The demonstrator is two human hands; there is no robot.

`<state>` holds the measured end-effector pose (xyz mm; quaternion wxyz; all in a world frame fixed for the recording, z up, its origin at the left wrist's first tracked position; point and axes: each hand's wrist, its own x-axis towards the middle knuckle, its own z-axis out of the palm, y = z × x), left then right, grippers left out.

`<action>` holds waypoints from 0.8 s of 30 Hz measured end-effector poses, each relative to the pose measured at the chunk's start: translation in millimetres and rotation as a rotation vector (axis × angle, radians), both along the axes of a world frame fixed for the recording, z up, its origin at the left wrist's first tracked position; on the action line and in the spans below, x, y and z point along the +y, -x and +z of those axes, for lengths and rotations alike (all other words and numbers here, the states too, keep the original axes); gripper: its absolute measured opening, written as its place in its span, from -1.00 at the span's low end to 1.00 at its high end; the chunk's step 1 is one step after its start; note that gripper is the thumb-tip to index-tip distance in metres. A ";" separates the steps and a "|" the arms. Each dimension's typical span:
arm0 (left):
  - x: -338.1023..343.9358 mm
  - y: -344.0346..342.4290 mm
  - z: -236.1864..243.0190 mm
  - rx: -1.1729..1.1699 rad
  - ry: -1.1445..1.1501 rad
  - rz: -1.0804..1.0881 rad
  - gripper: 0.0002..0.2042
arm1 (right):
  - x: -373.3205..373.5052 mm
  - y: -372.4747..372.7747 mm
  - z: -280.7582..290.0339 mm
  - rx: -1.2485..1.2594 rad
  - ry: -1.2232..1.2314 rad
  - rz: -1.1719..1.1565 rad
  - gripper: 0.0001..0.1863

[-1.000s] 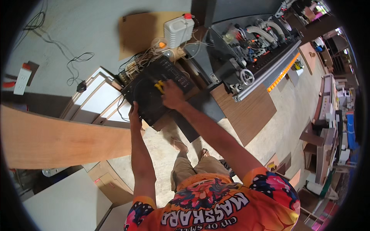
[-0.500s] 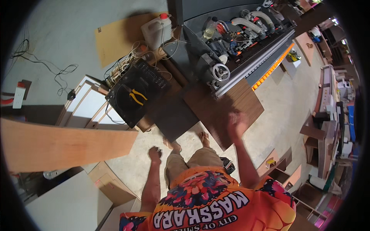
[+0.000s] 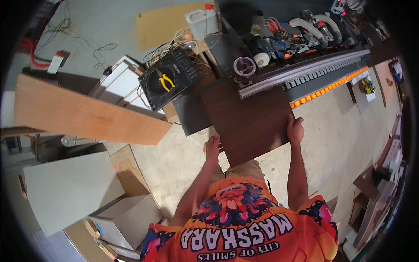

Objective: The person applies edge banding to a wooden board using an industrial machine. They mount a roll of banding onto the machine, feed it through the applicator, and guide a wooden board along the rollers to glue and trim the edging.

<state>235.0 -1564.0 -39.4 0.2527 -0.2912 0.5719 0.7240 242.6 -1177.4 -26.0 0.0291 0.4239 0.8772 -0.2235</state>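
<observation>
A dark brown wood-grain panel [image 3: 251, 124] lies level in front of me, its far edge against the end of a machine's metal rail [image 3: 301, 74]. My right hand [image 3: 295, 130] grips its right edge, thumb on top. At the left edge, near the front corner, my left hand [image 3: 213, 146] closes on the panel, its fingers partly hidden by the edge. A second, darker panel [image 3: 192, 115] sits just left of and under the first. Beyond it, yellow-handled pliers [image 3: 166, 82] rest on a black induction cooker [image 3: 152, 94].
The edge-working machine [image 3: 262, 59] carries hoses, a handwheel [image 3: 244, 67] and a row of orange pads [image 3: 329, 87]. A white jug [image 3: 202, 22] stands behind the cooker among cables. A long plywood board [image 3: 87, 109] juts in from the left, above a pale panel [image 3: 72, 192].
My right hand has moved from over the panel to its right edge. The left hand has come up to the left edge. The panel has turned and now lies squarer to me.
</observation>
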 end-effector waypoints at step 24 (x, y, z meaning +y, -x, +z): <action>-18.7 -5.5 -15.5 0.294 0.619 0.082 -0.44 | -65.1 -16.0 5.4 -0.005 0.022 0.067 -0.25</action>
